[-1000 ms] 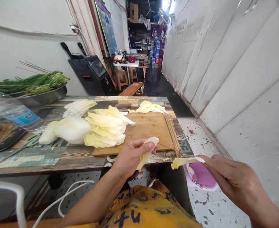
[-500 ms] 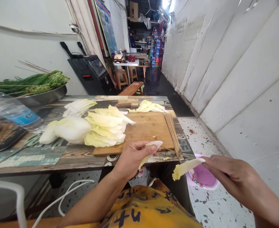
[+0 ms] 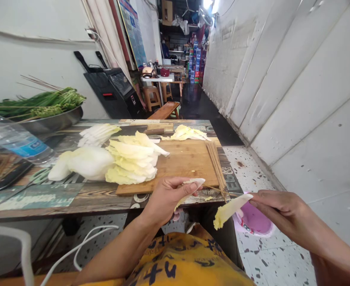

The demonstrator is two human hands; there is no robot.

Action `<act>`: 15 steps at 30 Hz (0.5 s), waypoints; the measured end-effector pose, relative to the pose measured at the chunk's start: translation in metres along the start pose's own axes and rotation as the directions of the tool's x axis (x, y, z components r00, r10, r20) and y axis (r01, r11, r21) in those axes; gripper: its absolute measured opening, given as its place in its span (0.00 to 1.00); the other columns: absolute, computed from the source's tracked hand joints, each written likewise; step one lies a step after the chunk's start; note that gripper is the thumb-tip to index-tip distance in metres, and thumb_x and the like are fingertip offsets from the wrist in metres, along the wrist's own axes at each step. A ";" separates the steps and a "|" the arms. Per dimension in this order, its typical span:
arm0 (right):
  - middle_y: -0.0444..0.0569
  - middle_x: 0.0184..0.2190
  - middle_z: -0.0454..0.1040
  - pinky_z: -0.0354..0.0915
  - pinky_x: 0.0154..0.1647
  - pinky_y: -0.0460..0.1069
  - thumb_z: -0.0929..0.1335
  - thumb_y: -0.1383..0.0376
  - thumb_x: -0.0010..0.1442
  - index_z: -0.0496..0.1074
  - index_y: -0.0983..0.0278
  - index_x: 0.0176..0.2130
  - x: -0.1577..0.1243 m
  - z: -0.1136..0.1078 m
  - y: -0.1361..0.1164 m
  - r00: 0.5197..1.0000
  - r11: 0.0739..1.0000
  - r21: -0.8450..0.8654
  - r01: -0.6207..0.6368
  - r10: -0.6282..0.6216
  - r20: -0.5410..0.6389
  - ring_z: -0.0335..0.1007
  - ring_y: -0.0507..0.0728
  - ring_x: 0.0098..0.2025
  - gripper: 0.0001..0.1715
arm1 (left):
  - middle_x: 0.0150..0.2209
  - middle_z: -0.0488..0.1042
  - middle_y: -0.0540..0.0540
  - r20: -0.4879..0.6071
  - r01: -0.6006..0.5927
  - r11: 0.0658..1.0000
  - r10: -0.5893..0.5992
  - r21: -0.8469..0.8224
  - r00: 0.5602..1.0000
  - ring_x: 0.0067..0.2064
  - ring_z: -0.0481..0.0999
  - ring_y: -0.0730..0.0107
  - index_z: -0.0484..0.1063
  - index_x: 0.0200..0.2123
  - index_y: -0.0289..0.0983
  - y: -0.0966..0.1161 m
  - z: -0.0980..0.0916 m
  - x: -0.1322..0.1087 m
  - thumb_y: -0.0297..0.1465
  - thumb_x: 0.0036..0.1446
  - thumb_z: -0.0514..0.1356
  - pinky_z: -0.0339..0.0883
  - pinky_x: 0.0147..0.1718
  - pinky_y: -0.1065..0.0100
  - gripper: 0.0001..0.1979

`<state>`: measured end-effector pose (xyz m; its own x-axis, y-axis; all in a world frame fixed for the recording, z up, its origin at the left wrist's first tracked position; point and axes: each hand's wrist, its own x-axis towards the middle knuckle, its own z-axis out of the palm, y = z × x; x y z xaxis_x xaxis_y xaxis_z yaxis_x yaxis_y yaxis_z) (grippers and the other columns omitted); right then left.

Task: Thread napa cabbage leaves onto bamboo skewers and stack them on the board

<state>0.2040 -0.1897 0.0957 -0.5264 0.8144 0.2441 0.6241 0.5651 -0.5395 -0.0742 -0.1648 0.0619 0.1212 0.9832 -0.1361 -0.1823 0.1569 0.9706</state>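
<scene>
My left hand (image 3: 166, 196) is closed round a folded pale cabbage strip (image 3: 193, 184) at the table's near edge. My right hand (image 3: 278, 208) pinches the white end of another cabbage strip (image 3: 229, 209), whose yellow end hangs toward my lap. A thin bamboo skewer (image 3: 213, 190) runs between the two hands. On the wooden cutting board (image 3: 183, 163) lie a stack of cut cabbage leaves (image 3: 133, 159) and a bundle of bamboo skewers (image 3: 215, 163).
A whole cabbage heart (image 3: 82, 163) lies left of the board. White cabbage stems (image 3: 99, 134) and leaf scraps (image 3: 187, 134) sit further back. A metal tray of skewered greens (image 3: 43, 107) and a plastic bottle (image 3: 16, 143) are at left. A pink bowl (image 3: 252, 222) sits on the floor.
My right hand has drawn slightly left and up with its strip, whose yellow end has swung downward. My left hand has shifted its grip a little on the folded strip.
</scene>
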 end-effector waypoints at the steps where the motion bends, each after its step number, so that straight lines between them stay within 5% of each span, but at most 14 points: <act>1: 0.47 0.29 0.77 0.67 0.27 0.44 0.64 0.63 0.64 0.75 0.58 0.48 0.001 0.002 -0.001 1.000 1.000 0.003 0.001 -0.001 -0.004 0.72 0.52 0.28 0.15 | 0.24 0.78 0.44 0.000 -0.004 1.000 0.004 0.005 1.000 0.29 0.77 0.62 0.80 0.25 0.36 -0.001 0.001 0.000 0.38 0.43 0.69 0.68 0.23 0.68 0.11; 10: 0.45 0.30 0.77 0.64 0.27 0.44 0.62 0.65 0.65 0.76 0.56 0.45 0.025 0.023 -0.027 0.997 1.000 0.019 -0.022 0.024 -0.068 0.72 0.51 0.30 0.15 | 0.30 0.80 0.45 -0.009 -0.040 0.999 0.040 0.004 0.999 0.34 0.78 0.62 0.81 0.27 0.38 -0.005 0.013 0.001 0.36 0.43 0.69 0.71 0.31 0.68 0.08; 15: 0.45 0.29 0.77 0.64 0.28 0.44 0.62 0.65 0.65 0.76 0.57 0.45 0.039 0.037 -0.029 0.994 0.994 0.111 0.007 0.006 -0.111 0.71 0.51 0.29 0.15 | 0.33 0.80 0.46 0.073 -0.101 0.993 0.106 -0.064 0.992 0.34 0.77 0.67 0.81 0.25 0.38 -0.005 0.020 0.003 0.34 0.43 0.69 0.71 0.34 0.69 0.06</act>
<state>0.1437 -0.1787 0.0910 -0.4554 0.8272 0.3291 0.5529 0.5525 -0.6237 -0.0529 -0.1645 0.0604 0.1718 0.9850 -0.0179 -0.2556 0.0621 0.9648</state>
